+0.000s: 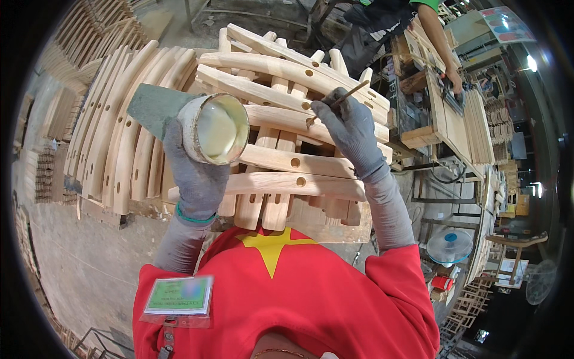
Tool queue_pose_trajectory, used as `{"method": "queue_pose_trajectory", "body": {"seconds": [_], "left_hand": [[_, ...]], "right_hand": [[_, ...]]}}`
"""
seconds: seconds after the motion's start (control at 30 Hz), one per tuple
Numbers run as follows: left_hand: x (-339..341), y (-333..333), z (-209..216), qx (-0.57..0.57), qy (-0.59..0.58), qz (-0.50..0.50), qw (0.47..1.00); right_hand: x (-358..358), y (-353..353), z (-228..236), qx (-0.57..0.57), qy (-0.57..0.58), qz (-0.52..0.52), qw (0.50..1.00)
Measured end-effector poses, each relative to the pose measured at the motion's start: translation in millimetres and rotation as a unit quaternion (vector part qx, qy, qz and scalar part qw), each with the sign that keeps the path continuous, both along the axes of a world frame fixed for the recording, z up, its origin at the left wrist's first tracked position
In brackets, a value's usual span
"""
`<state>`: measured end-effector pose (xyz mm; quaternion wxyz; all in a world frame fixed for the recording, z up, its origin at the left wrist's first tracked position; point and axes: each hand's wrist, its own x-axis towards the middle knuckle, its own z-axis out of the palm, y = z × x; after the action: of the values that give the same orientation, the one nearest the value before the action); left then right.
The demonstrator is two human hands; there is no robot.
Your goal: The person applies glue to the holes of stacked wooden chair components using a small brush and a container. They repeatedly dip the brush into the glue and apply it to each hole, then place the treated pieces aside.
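A stained white cup (191,133) of pale cream liquid (216,130) sits gripped in the gloved fingers of the left hand (196,172), over wooden slats (326,167), pale, curved and round-holed. The right hand (351,128) pinches a thin brown stick (359,88) between its fingers.

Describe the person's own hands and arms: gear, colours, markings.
Left hand and right hand: grey knit gloves. Long grey undersleeves on both arms, smudged; teal band at the left wrist. Red shirt sleeves above.
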<state>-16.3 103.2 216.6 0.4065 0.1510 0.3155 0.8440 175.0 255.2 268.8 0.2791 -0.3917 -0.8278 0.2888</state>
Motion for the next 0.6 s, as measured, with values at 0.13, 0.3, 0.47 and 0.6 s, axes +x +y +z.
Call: {"method": "queue_pose_trajectory", "body": {"seconds": [0.13, 0.3, 0.47, 0.6], "left_hand": [[1, -3, 11, 0.003, -0.078, -0.01, 0.997], [2, -14, 14, -0.001, -0.069, -0.003, 0.998], [9, -28, 23, 0.037, -0.05, -0.072, 0.995], [20, -33, 33, 0.029, -0.072, -0.092, 0.993]], "right_hand": [[2, -1, 11, 0.036, -0.08, -0.023, 0.996], [4, -3, -1, -0.03, -0.015, -0.037, 0.999], [28, -18, 14, -0.116, 0.201, -0.033, 0.972], [22, -97, 73, -0.155, 0.324, 0.024, 0.933]]}}
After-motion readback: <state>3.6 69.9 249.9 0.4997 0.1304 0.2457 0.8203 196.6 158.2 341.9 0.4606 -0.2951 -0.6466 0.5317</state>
